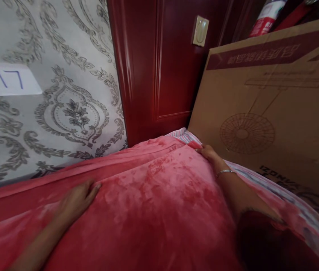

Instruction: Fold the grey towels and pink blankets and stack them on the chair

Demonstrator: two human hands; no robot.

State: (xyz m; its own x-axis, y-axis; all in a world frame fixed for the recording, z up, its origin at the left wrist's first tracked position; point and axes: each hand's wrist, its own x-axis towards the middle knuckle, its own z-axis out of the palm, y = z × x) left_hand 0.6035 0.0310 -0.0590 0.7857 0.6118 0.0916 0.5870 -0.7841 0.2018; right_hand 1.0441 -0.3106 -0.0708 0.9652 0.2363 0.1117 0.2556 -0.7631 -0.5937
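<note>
A pink-red plush blanket (159,203) spreads over the bed, with a long fold running along its wall side. On that fold rests my left hand (77,197), palm down and open, thumb apart from the fingers. My right hand (208,152) pinches the blanket's edge at the far right corner; its fingertips are partly hidden. A thin bracelet circles the right wrist. Under the blanket, a striped sheet (282,192) shows along the right side and at the far corner.
A large cardboard box (286,109) with a printed fan picture stands against the bed's right side. Behind the bed are a dark red wooden panel (173,67) with a gold-coloured plate (200,31) and a patterned wall (77,71). A red-and-white bottle (268,19) appears above the box.
</note>
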